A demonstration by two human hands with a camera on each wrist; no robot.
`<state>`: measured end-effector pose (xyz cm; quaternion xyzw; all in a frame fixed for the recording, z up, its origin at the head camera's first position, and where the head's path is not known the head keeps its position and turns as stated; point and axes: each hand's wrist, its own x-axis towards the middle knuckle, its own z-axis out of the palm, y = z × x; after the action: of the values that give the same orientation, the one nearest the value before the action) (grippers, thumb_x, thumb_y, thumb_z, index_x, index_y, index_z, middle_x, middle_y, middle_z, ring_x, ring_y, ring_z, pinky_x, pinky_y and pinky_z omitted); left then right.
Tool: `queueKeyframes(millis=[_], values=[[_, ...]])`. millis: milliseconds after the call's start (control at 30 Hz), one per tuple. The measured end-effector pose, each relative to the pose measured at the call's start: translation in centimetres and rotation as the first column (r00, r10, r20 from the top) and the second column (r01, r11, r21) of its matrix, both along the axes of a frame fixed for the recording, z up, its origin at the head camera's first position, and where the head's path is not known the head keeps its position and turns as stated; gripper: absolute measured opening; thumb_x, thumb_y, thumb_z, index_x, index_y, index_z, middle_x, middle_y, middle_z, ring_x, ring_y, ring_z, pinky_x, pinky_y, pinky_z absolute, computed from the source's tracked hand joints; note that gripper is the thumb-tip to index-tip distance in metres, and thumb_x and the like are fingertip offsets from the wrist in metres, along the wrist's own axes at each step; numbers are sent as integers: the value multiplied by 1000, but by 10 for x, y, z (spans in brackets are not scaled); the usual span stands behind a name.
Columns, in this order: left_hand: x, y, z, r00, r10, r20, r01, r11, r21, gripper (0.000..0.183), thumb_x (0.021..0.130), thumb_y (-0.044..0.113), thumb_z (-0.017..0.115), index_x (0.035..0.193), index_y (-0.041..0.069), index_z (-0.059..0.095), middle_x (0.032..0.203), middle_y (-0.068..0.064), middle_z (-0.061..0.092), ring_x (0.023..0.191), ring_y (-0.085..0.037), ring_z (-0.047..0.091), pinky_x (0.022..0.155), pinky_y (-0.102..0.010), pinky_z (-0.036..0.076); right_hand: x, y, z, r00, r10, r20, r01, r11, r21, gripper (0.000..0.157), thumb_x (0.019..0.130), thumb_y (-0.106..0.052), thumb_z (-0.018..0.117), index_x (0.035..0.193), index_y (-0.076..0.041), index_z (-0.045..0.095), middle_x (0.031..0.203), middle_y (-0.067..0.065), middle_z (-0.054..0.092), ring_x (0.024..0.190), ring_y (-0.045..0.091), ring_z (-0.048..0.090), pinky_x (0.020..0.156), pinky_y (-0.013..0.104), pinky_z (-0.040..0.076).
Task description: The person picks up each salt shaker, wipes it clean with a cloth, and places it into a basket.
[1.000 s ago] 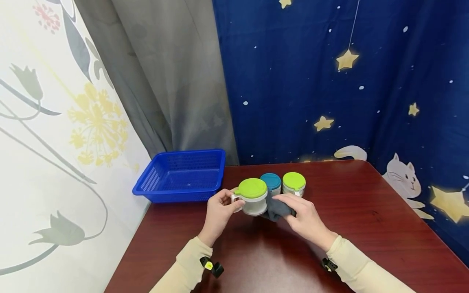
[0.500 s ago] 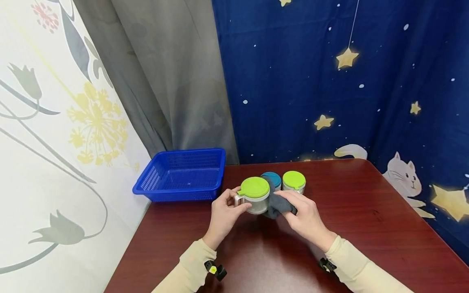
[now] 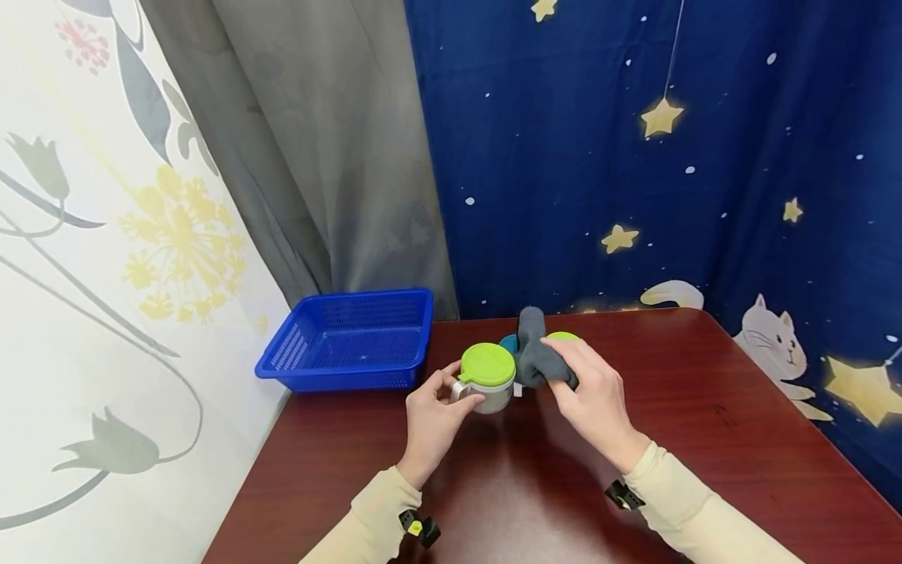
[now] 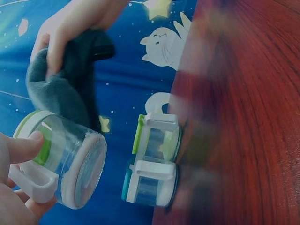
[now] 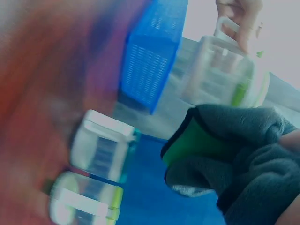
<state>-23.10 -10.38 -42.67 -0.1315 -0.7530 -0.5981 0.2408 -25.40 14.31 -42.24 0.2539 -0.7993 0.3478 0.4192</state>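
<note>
My left hand [image 3: 433, 415] grips the white handle of a clear seasoning jar [image 3: 488, 368] with a lime-green lid, held above the table. In the left wrist view the jar's [image 4: 72, 161] clear wall and round base show. A dark grey cloth [image 3: 537, 356] is bunched in my right hand [image 3: 595, 395], close by the jar's right side; in the head view I cannot tell whether they touch. The right wrist view shows a green patch inside the folded cloth [image 5: 239, 154]. Behind it stand a teal-lidded jar [image 4: 150, 183] and another green-lidded jar [image 4: 157, 140], both partly hidden in the head view.
A blue perforated basket [image 3: 345, 380] stands at the table's back left, against the wall and grey curtain. The dark red wooden table [image 3: 676, 392] extends right and toward me. A starry blue curtain [image 3: 550, 157] hangs behind its far edge.
The cloth has risen off the jar's lower right side, and one end now sticks up over the jars behind. My right hand is slightly higher; the held jar has stayed nearly in place.
</note>
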Motion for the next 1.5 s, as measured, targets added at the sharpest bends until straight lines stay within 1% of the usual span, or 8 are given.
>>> queueKeyframes(millis=[133, 333, 500, 700, 833, 967, 1167, 1500], values=[[0, 1, -4, 1000, 13, -23, -13, 1000, -11, 32, 72, 2, 90, 82, 0, 60, 125, -13, 68, 93, -21, 70, 75, -38, 59, 1, -12, 11, 997, 30, -76, -24, 997, 78, 49, 84, -7, 76, 130, -20, 68, 125, 0, 66, 116, 20, 61, 89, 45, 55], [-13, 2, -21, 996, 13, -90, -15, 1000, -21, 32, 70, 6, 92, 80, 6, 62, 125, -8, 68, 96, -20, 70, 72, -37, 60, 9, -30, 14, 975, 133, -178, -85, 964, 252, 55, 79, -4, 78, 132, -16, 67, 130, 5, 65, 120, 30, 60, 91, 49, 54], [-17, 2, -25, 993, 15, -120, -23, 998, -61, 30, 72, 12, 93, 79, 14, 64, 124, 1, 68, 98, -13, 69, 70, -31, 59, 13, -38, 13, 963, 155, -221, -85, 951, 298, 56, 77, -7, 79, 131, -16, 68, 129, 5, 66, 120, 30, 60, 90, 51, 54], [-15, 3, -26, 984, 14, -179, -34, 994, -106, 30, 72, 10, 91, 75, 15, 62, 125, 1, 68, 99, -17, 69, 67, -27, 58, 12, -37, 11, 956, 153, -250, -58, 935, 351, 53, 76, -6, 78, 127, -16, 70, 128, 6, 66, 119, 32, 61, 92, 51, 53], [-14, 3, -28, 975, 25, -222, -55, 990, -130, 31, 71, 9, 92, 75, 14, 61, 124, -2, 68, 97, -22, 70, 64, -24, 56, 8, -32, 9, 963, 132, -234, -35, 925, 378, 51, 76, -4, 76, 125, -18, 70, 126, 6, 66, 118, 30, 61, 87, 50, 56], [-11, 3, -30, 969, 20, -247, -56, 988, -142, 32, 70, 11, 93, 76, 14, 61, 123, -3, 69, 98, -26, 70, 64, -23, 55, 1, -23, 10, 984, 73, -161, -10, 932, 361, 49, 78, -3, 73, 124, -19, 71, 124, 5, 66, 116, 26, 62, 82, 48, 58], [-9, 1, -30, 973, 13, -231, -48, 988, -148, 33, 70, 14, 94, 77, 15, 62, 123, -1, 68, 100, -23, 69, 65, -26, 56, -6, -15, 10, 998, 15, -64, 10, 929, 370, 49, 82, -3, 70, 128, -20, 69, 127, 2, 64, 119, 22, 60, 82, 46, 58], [-9, 2, -30, 967, 17, -256, -72, 976, -205, 35, 70, 14, 94, 77, 15, 60, 122, -2, 69, 99, -26, 70, 65, -26, 56, -4, -16, 9, 997, 34, -69, -6, 930, 367, 49, 82, -5, 75, 129, -20, 69, 125, 1, 65, 117, 21, 61, 85, 45, 57]])
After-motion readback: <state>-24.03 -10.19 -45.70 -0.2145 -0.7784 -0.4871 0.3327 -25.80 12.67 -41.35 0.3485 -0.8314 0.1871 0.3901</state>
